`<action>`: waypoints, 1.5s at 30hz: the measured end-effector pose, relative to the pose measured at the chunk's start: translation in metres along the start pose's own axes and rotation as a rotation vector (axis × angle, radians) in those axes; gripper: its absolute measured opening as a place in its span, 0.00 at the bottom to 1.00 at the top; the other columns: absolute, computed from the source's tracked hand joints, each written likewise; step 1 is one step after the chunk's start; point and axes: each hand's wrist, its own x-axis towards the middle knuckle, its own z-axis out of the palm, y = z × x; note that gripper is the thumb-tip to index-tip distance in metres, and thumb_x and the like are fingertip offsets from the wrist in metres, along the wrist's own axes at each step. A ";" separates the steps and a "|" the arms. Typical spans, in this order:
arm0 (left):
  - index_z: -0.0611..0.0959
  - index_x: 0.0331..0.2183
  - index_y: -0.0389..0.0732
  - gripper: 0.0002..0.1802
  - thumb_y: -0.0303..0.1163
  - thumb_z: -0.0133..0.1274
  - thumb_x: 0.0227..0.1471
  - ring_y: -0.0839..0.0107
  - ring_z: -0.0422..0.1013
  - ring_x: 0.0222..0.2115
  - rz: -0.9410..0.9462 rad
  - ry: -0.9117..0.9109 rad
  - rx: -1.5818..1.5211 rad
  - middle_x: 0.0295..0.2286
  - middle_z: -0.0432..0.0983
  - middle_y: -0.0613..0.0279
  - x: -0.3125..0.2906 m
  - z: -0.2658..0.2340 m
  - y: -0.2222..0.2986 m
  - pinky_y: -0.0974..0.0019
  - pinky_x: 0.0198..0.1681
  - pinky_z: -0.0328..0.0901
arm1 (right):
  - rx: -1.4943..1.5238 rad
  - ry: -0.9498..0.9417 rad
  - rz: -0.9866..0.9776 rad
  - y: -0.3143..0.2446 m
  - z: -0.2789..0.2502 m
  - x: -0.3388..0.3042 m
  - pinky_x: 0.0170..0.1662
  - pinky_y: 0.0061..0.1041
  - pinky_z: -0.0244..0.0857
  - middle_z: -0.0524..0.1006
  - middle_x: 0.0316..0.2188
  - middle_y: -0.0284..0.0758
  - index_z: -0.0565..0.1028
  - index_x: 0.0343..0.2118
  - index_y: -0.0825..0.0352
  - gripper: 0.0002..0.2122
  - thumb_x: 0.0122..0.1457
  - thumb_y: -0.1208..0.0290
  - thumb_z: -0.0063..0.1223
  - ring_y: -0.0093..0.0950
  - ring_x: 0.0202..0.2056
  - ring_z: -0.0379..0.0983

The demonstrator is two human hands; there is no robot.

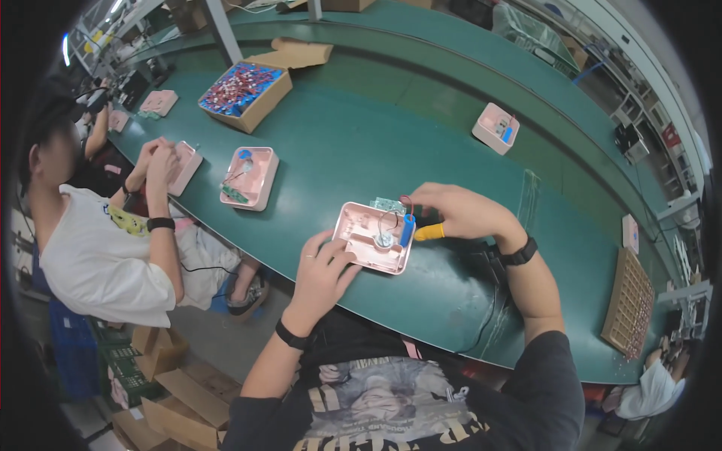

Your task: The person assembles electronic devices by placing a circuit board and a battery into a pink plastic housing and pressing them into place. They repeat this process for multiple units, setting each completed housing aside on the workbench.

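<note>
The left hand (322,270) is spread, its fingers laid over the near-left edge of an open pink box (359,216), and the right hand (466,213) reaches in from about two o'clock, fingers partly bent, a yellow cover (430,231) on one digit just beside the blue battery (408,230); whether it grips the battery or the red wire (407,199), I cannot tell. The pink box sits on the green table (444,301) straight ahead of the person. Taking that box as the clock's middle, the battery stands at three o'clock along its wall, a green circuit board (388,204) lies at twelve across its rim, and a round white disc (383,240) sits inside near the centre. Farther out, a second pink box (268,184) is at ten, a cardboard box (269,100) full of blue parts with red wires between ten and eleven, a third pink box (489,137) between one and two, and a divided brown tray (626,301) between three and four. Toward nine, a co-worker (113,248) in white sits with both hands at another pink box.
</note>
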 end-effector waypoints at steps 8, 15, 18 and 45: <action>0.85 0.35 0.41 0.15 0.30 0.72 0.45 0.48 0.71 0.53 -0.038 0.064 0.010 0.44 0.78 0.57 0.002 0.005 0.006 0.48 0.56 0.68 | -0.487 0.196 -0.284 -0.018 0.021 -0.006 0.47 0.33 0.71 0.79 0.45 0.34 0.82 0.48 0.61 0.15 0.57 0.70 0.66 0.35 0.46 0.76; 0.84 0.34 0.40 0.14 0.32 0.72 0.45 0.49 0.72 0.53 0.008 0.006 0.058 0.43 0.78 0.56 0.008 -0.004 0.005 0.48 0.55 0.69 | -0.691 0.100 -0.314 -0.021 0.025 -0.007 0.47 0.29 0.69 0.81 0.42 0.30 0.83 0.45 0.59 0.13 0.56 0.69 0.67 0.30 0.43 0.76; 0.84 0.32 0.39 0.14 0.32 0.72 0.46 0.49 0.72 0.52 0.007 0.003 0.030 0.43 0.79 0.56 0.008 -0.006 0.003 0.48 0.55 0.70 | -0.542 0.040 -0.353 -0.020 0.012 -0.008 0.45 0.28 0.70 0.82 0.40 0.29 0.84 0.45 0.60 0.13 0.56 0.68 0.68 0.31 0.42 0.77; 0.83 0.33 0.37 0.08 0.25 0.66 0.49 0.49 0.75 0.50 -0.074 0.072 -0.101 0.40 0.83 0.54 0.013 -0.003 -0.001 0.51 0.53 0.71 | 0.092 -0.198 0.278 -0.032 0.016 0.001 0.36 0.34 0.73 0.84 0.34 0.43 0.81 0.57 0.62 0.20 0.65 0.61 0.60 0.35 0.31 0.82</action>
